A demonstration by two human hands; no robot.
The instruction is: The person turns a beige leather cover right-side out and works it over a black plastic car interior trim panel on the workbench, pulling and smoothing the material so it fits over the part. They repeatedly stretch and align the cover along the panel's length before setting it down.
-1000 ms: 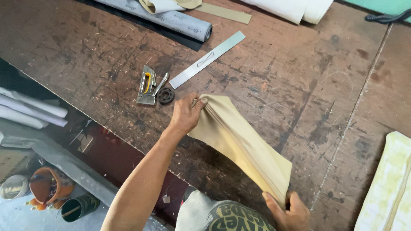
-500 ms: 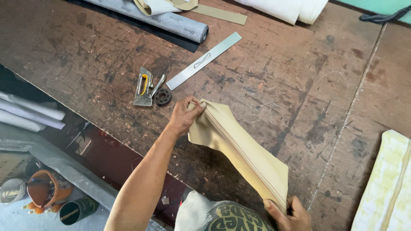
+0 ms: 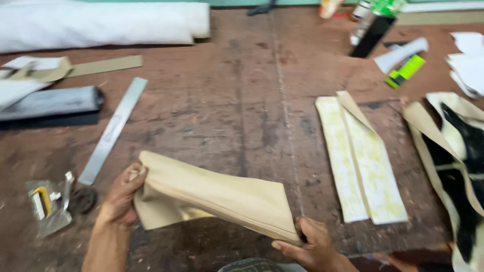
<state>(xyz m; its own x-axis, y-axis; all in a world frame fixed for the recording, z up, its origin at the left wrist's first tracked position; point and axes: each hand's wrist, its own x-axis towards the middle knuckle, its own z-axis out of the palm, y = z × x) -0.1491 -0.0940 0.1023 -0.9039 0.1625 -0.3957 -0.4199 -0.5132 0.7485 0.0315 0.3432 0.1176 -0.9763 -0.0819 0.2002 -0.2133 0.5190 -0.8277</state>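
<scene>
A folded tan sheet of leather-like material (image 3: 217, 196) is stretched between both hands just above the worn brown workbench (image 3: 227, 111). My left hand (image 3: 121, 196) pinches its left end, fingers curled over the edge. My right hand (image 3: 310, 244) grips its lower right corner near the bench's front edge. The sheet sags slightly in the middle and its fold faces me.
A steel ruler (image 3: 113, 130) lies left of the sheet, with a small yellow-handled cutter and dark reel (image 3: 55, 201) below it. Two glue-stained tan strips (image 3: 360, 161) lie at right. A grey roll (image 3: 48, 103), white roll (image 3: 101, 22), bottles (image 3: 370, 25) and black-and-tan pieces (image 3: 456, 151) ring the bench.
The view has swung to the right, bringing the glue-stained strips and bottles into sight. Both hands still hold the tan sheet, now lying more level between them.
</scene>
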